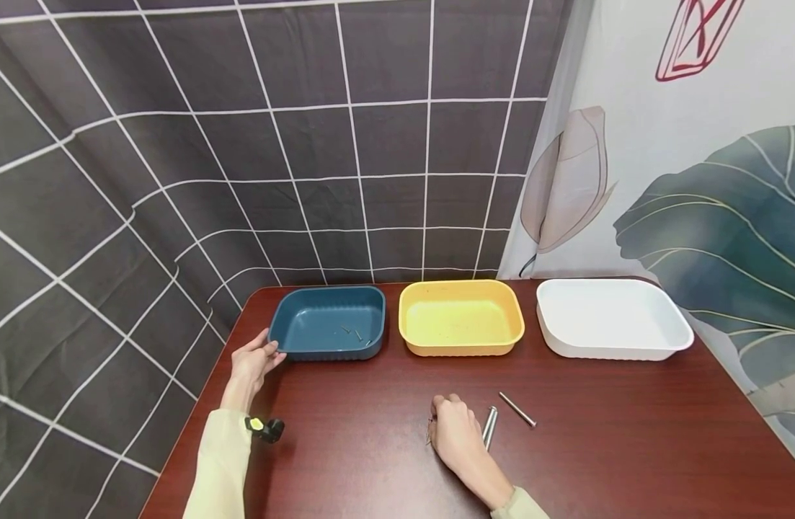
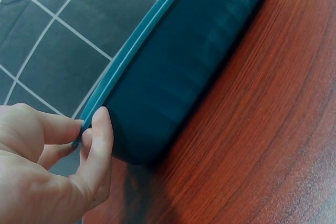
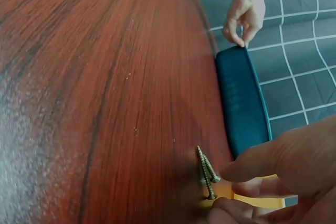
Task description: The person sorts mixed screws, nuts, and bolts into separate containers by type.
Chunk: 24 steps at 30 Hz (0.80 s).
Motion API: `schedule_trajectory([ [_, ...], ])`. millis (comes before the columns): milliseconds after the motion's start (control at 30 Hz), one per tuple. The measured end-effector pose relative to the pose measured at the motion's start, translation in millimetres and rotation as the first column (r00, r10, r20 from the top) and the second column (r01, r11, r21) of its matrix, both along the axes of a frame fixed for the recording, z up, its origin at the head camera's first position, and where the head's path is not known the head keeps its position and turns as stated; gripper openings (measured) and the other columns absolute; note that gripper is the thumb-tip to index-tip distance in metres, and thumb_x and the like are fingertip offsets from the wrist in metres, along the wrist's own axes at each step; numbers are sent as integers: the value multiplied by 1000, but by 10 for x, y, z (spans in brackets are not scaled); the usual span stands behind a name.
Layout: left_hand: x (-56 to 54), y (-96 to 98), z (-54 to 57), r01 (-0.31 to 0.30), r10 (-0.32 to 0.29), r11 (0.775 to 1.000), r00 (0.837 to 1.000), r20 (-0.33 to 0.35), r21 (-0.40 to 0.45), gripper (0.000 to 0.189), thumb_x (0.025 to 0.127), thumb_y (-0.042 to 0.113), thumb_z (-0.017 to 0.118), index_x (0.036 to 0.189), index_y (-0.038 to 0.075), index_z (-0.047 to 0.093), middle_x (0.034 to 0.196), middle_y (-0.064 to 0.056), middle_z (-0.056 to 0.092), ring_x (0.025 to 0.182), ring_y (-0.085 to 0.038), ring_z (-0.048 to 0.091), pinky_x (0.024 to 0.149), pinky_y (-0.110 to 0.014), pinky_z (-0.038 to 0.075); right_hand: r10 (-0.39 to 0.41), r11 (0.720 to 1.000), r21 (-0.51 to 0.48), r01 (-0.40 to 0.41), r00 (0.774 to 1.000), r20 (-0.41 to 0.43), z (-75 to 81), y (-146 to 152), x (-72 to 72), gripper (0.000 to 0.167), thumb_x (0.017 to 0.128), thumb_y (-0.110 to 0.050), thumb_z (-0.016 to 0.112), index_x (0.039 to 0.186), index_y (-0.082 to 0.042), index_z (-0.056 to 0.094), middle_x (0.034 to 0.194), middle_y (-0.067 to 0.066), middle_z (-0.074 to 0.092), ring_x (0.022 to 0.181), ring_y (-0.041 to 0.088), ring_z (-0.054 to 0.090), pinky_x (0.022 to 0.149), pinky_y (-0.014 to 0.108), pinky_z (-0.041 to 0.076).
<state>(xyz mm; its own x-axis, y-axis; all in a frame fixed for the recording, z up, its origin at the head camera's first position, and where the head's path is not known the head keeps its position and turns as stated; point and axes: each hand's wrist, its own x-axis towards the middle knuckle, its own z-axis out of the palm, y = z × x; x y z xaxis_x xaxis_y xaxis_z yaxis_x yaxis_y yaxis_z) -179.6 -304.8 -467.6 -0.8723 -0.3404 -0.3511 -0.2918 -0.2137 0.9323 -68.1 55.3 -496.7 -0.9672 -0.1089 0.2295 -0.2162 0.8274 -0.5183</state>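
My left hand [image 1: 251,362] pinches the near left corner rim of the blue plastic tray [image 1: 326,355]. The left wrist view shows thumb and fingers on either side of that rim. A few small screws [image 1: 359,336] lie inside this tray. Low over the table, my right hand [image 1: 458,435] has its fingers curled down. At its thumb and index fingertips are small brass-coloured screws [image 3: 206,174], heads toward the fingers and pointed ends outward; the grip is partly hidden. Just right of this hand lie silver bolts [image 1: 490,425], partly covered by it. Another long bolt [image 1: 518,409] lies farther right.
A yellow tray [image 1: 462,350] stands at the back middle, and a white tray [image 1: 614,353] at the back right. All trays rest on a reddish-brown wooden table [image 1: 345,447]. A dark gridded curtain [image 1: 384,137] hangs behind, beside a pale leaf-patterned one [image 1: 566,180].
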Motion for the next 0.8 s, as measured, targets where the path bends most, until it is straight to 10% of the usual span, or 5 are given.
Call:
schedule_trajectory([
  [800,2,7,1,-6,6,1000,1000,9,8,60,98,-8,53,154,6,36,82,-2,55,61,-5,59,73,-20,61,153,988,-8,-153,987,49,-19,103,-2,30,71,9,71,62,-14,54,69,0,52,58,20,57,45,31,50],
])
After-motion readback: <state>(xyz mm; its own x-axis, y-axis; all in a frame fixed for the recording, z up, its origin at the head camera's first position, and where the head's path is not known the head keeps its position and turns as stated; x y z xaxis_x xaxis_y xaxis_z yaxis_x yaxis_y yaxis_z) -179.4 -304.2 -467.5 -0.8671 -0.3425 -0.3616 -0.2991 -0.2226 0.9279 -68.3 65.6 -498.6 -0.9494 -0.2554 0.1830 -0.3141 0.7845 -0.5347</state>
